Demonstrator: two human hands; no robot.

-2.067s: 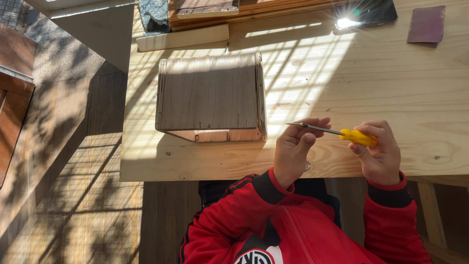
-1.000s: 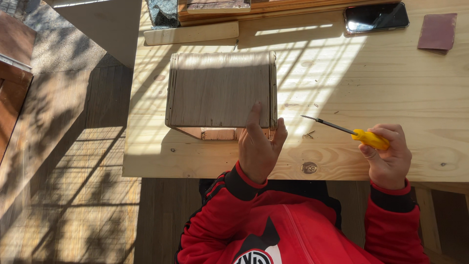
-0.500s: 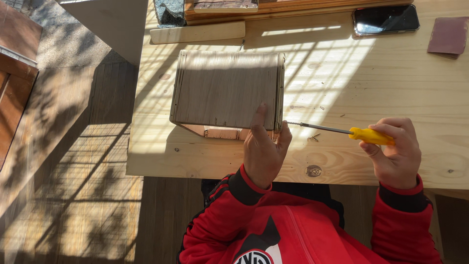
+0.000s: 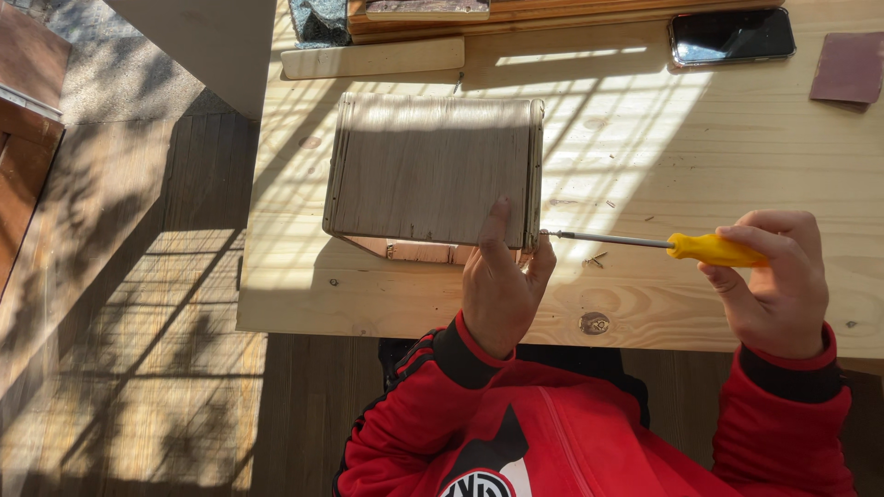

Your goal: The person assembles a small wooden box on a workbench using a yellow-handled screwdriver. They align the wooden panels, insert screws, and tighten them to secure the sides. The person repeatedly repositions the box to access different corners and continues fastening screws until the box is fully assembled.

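We note: left hand [image 4: 502, 281], moved up from the desk [image 4: 645, 147] edge, now grasping the wooden box [image 4: 433, 170] corner; right hand [image 4: 773, 276] clenched on yellow screwdriver [image 4: 658, 244], tip newly brought against that corner. Loose screws [image 4: 596, 260] lie between hands.

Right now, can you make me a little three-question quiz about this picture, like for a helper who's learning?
1. True or false: the right hand holds the yellow-handled screwdriver.
2. The screwdriver tip meets which side of the flat plywood box: A left, B right, C far?
3. What dark, flat rectangular thing lies at the far edge of the pale wooden table?

Key: 1 true. 2 B. 3 a black phone.
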